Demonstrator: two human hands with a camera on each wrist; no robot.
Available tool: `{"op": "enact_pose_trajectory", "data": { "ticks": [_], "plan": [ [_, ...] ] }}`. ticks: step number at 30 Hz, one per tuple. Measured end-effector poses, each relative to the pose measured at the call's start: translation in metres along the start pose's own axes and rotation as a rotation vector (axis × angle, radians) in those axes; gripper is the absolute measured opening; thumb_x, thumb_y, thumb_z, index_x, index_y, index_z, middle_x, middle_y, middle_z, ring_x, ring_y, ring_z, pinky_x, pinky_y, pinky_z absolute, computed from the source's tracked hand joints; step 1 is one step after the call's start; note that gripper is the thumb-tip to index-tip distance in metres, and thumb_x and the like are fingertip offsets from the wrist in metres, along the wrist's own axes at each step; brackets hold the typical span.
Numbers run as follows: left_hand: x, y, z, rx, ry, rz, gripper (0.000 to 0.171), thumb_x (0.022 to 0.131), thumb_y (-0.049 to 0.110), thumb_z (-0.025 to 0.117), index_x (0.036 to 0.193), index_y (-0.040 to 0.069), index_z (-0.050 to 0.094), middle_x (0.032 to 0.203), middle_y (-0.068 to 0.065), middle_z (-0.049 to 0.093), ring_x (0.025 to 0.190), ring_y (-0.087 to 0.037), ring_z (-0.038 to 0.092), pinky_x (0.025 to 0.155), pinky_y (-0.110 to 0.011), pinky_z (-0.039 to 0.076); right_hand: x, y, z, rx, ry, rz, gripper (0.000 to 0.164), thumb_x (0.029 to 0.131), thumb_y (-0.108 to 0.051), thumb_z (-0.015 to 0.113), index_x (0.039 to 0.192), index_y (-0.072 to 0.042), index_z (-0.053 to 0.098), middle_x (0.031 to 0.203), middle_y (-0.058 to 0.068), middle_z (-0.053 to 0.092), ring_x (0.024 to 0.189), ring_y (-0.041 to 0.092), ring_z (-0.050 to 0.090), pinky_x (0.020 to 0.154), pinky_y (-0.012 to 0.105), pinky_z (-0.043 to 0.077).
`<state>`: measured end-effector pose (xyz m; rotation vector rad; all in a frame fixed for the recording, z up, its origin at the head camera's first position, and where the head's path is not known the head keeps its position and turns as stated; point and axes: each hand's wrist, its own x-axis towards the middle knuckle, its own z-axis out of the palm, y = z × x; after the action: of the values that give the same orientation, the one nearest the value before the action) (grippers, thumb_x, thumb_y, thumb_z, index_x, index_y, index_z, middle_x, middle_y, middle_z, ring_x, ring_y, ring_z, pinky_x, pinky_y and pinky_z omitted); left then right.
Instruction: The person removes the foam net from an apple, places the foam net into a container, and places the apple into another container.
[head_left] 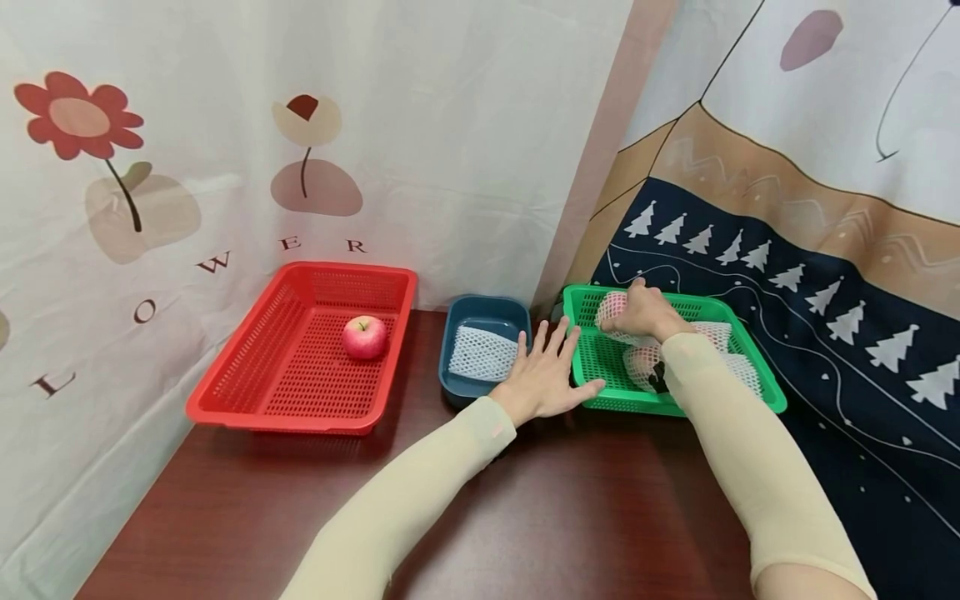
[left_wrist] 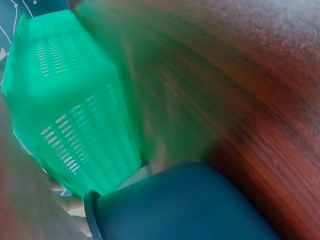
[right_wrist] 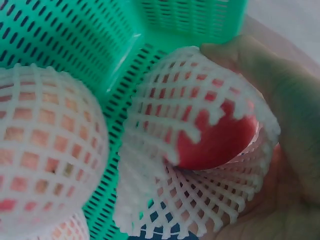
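Observation:
My right hand [head_left: 648,314] grips an apple in a white foam net [right_wrist: 215,137] at the back left corner of the green basket [head_left: 637,405]. Through the net's open end, the red skin shows in the right wrist view. Beside it in the basket lies another netted apple [right_wrist: 47,145], with more netted fruit partly hidden by my right arm. My left hand [head_left: 542,375], fingers spread, hovers between the blue bin [head_left: 489,307] and the green basket; whether it touches either is unclear. An empty foam net [head_left: 482,354] lies in the bin.
On the left stands a red basket [head_left: 300,422] with one bare apple [head_left: 364,337] inside. All the containers are on a dark wooden table [head_left: 555,517]. Printed curtains [head_left: 465,150] hang directly behind them and along the right side.

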<state>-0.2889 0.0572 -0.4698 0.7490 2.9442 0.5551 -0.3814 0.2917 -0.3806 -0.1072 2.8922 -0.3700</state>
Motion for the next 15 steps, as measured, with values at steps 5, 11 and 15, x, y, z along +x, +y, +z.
{"op": "enact_pose_trajectory", "data": {
  "ticks": [5,11,15],
  "plan": [
    [0.001,0.000,0.000,0.000,-0.003,0.001,0.109,0.107,0.091,0.039,0.190,0.027,0.006,0.200,-0.001,-0.001,0.187,-0.039,0.001,0.148,-0.073,0.005,-0.015,-0.001,-0.009,0.050,0.027,-0.017,0.133,0.101,-0.052,0.085,0.177,0.020,0.002,0.164,0.051,0.051,0.147,0.066,0.062,0.120,0.077,0.055],
    [0.002,0.001,-0.002,-0.003,0.002,0.006,0.110,0.107,0.091,0.039,0.190,0.025,0.009,0.200,-0.001,0.000,0.186,-0.041,0.003,0.148,-0.073,0.005,-0.032,-0.003,-0.011,0.080,0.077,-0.055,0.118,0.100,-0.053,0.087,0.172,0.018,0.026,0.147,0.046,0.065,0.131,0.060,0.073,0.111,0.076,0.061],
    [0.000,0.001,-0.001,0.011,-0.005,-0.001,0.110,0.107,0.091,0.038,0.190,0.027,0.007,0.200,0.000,-0.001,0.187,-0.039,0.001,0.148,-0.074,0.007,-0.043,-0.006,-0.007,0.086,0.111,-0.087,0.111,0.100,-0.054,0.088,0.165,0.017,0.034,0.133,0.042,0.071,0.118,0.054,0.077,0.105,0.072,0.064]
  ]
}}
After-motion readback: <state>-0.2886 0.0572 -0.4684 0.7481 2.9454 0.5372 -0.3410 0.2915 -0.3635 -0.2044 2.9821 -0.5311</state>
